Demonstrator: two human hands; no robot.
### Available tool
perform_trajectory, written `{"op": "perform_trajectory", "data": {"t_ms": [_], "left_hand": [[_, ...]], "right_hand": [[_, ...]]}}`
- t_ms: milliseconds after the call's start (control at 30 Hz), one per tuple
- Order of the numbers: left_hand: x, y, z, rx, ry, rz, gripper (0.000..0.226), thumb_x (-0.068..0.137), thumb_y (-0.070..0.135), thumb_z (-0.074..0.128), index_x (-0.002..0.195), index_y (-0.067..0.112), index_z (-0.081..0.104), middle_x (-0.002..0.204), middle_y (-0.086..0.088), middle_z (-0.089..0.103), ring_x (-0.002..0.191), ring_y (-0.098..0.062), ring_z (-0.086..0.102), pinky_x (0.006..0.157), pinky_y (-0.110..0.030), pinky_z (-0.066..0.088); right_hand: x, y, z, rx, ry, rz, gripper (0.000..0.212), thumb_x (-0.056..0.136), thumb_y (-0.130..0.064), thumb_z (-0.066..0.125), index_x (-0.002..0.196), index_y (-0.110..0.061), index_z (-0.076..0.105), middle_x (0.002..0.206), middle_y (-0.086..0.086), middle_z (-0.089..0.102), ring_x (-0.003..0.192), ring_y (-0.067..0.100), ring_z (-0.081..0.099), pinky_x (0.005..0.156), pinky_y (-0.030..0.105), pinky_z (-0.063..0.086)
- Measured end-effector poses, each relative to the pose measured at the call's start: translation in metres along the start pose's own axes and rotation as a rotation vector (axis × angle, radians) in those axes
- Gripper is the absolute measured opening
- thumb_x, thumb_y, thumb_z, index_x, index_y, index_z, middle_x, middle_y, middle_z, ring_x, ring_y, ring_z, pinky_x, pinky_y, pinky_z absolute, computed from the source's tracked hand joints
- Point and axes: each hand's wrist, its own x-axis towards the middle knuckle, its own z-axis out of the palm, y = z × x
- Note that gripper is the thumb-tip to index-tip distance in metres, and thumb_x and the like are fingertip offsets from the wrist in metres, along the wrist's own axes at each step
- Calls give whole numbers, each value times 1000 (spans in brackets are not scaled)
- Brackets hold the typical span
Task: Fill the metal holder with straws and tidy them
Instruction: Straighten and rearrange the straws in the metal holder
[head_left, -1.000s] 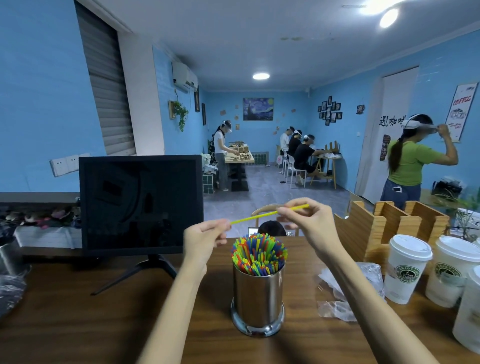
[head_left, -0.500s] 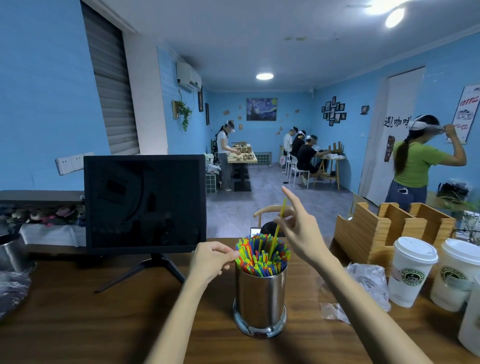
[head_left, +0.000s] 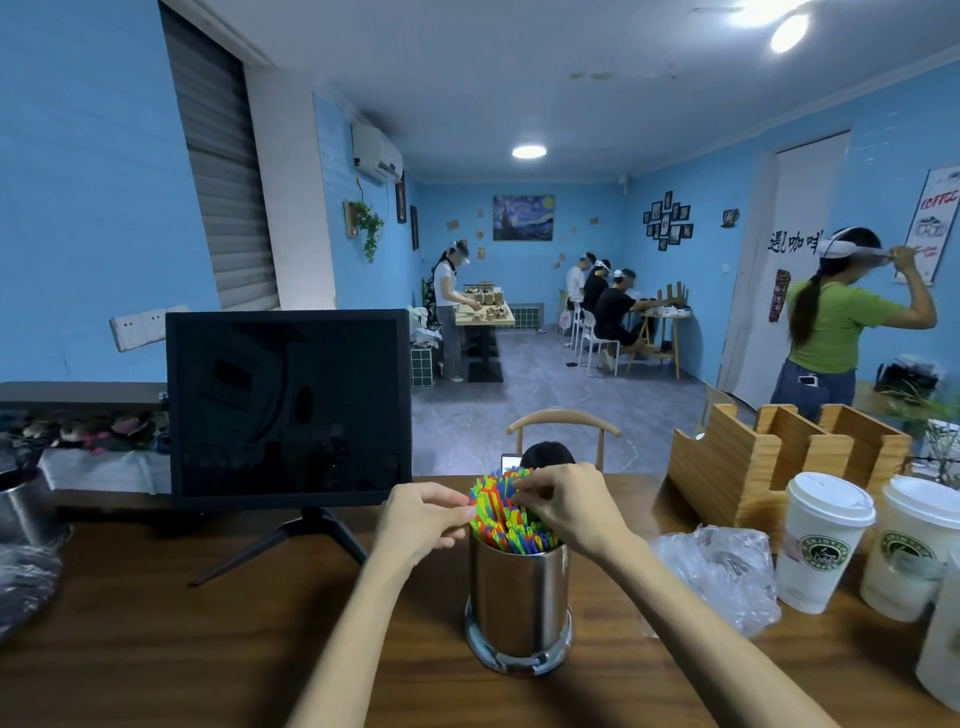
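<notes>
Wooden table (head_left: 156, 649), straws (head_left: 506, 519) upright in holder (head_left: 517, 597)

Well right of the right hand (head_left: 571, 506), a wall poster (head_left: 935, 224) reads roughly "COFFEE", large Chinese characters (head_left: 795, 242) mark the door, and the cup logos (head_left: 825, 553) stay unreadable.

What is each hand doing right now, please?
Left hand: fingers curled, touching the colourful plastic straws at the shiny metal holder; grip unclear.
Right hand: fingers curled into the straw tops; grip unclear.
</notes>
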Motion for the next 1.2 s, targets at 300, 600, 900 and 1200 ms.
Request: {"op": "perform_trajectory", "data": {"t_ms": [300, 600, 900, 1200], "left_hand": [[-2, 18, -5, -66, 249, 160, 10, 82, 20, 81, 91, 21, 78, 68, 5, 75, 65, -12, 72, 70, -32, 63], [-11, 80, -9, -653, 228, 455, 15, 88, 1, 74, 97, 13, 73, 84, -3, 78, 79, -11, 70, 72, -22, 57], [-10, 98, -10, -796, 168, 519, 17, 93, -3, 65, 102, 12, 68, 90, -4, 78, 91, -14, 73, 75, -23, 58], [3, 74, -9, -588, 160, 525, 15, 97, 10, 65, 111, 16, 70, 100, -5, 78, 93, -14, 73, 77, -25, 60]], "right_hand": [[2, -2, -6, -1, -31, -4, 14, 89, -40, 73, 96, -28, 77, 95, -10, 73, 85, 10, 66, 75, 34, 56], [0, -30, -15, 389, -66, -42, 37, 92, -39, 74, 126, -25, 72, 120, -17, 71, 114, -9, 59, 99, 10, 41], [7, -39, -15, 437, -81, -73, 9, 102, -30, 60, 100, -22, 62, 86, -16, 71, 75, 18, 73, 75, 43, 59], [9, -41, -8, 488, -63, -73, 11, 104, -25, 58, 103, -15, 53, 84, -12, 69, 78, 12, 71, 80, 45, 58]]}}
